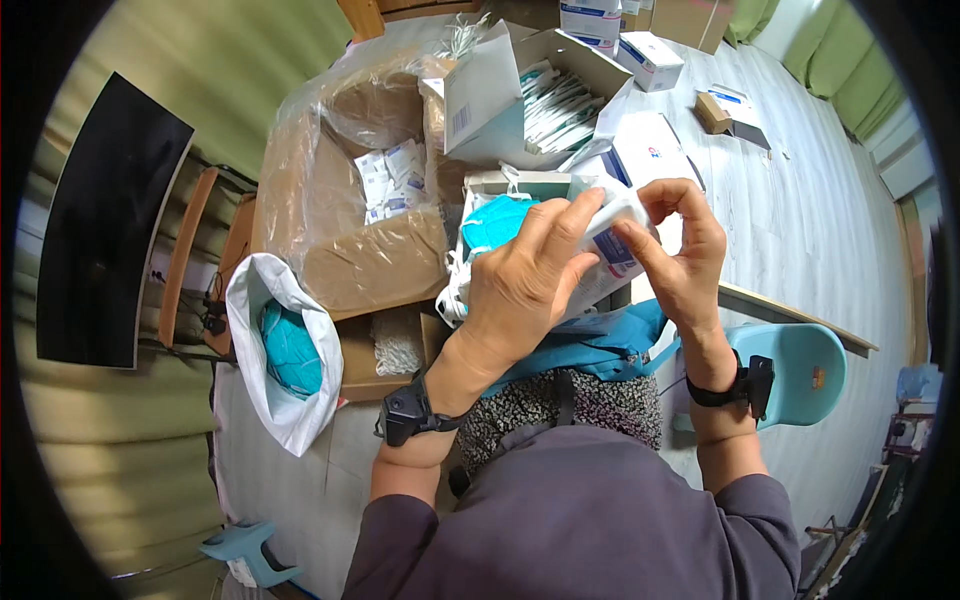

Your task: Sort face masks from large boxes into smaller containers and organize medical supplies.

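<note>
Plastic packet [606, 277], printed blue label [614, 247]

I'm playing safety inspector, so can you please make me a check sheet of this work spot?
Surface: pale floor; can't tell what the boxes stand on.
Things: white packet with blue label; teal mask to its left.
Clutter: brown box and white carton, both holding packets; white sack.
Hands: left fingers and right fingers grip the white packet.
Cables: dark cables beside the black screen.
Surroundings: green curtains, light-blue seat.
</note>
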Available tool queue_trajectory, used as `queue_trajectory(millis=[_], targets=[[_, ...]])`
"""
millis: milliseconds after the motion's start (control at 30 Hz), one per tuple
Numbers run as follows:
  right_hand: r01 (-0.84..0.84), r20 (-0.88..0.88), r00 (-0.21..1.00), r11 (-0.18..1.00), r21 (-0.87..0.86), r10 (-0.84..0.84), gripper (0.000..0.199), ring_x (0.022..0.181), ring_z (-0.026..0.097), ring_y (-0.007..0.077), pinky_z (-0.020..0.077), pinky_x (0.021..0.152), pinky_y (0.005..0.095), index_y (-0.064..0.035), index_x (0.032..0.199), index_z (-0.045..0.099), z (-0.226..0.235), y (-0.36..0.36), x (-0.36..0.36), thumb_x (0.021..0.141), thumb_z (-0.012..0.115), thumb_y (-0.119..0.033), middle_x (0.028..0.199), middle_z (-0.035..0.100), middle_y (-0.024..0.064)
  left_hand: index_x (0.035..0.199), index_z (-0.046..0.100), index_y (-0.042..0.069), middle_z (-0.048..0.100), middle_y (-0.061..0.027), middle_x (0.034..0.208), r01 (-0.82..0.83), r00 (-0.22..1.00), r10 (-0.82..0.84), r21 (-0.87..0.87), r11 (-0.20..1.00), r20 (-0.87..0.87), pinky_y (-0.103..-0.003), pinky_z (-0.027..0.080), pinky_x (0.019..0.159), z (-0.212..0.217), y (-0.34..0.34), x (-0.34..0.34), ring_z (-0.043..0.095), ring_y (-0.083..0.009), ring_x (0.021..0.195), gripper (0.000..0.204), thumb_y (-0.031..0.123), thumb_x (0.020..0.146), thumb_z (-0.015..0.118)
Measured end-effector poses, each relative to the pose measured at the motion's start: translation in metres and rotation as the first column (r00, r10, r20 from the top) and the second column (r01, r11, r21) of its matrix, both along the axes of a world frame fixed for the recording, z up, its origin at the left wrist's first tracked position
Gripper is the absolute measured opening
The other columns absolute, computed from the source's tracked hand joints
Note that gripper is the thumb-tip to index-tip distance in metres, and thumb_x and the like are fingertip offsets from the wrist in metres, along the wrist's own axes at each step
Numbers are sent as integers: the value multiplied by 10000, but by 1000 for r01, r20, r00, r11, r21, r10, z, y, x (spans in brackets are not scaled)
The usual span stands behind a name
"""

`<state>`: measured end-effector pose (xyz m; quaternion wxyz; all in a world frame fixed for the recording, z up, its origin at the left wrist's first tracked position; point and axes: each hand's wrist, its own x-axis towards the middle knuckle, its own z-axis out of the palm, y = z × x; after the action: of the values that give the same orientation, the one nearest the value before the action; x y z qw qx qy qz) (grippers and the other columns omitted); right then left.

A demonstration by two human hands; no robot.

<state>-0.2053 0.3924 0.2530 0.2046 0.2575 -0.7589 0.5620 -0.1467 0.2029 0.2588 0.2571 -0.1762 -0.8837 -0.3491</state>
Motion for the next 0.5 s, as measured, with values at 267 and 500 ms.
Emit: queue_trajectory(millis=[267,500], targets=[[-199,110,971,974,-108,211,155,772,482,87,414,711,235,-6,893,642,-1,12,-11,857,761,-97,798,599,-3,1171,581,85,636,-135,1123,56,991,-53,-20,998,125,-418,546,728,9,7,-13,682,-362,922,371,107,848,763],[-82,-201,973,983,163,115,102,727,583,212,381,855,342,-72,827,664,9,8,-6,805,763,-80,761,654,29,1090,631,25,619,-149,1028,288,925,-319,165,943,207,-452,522,678,-10,9,-24,646,-395,848,222,166,926,680]])
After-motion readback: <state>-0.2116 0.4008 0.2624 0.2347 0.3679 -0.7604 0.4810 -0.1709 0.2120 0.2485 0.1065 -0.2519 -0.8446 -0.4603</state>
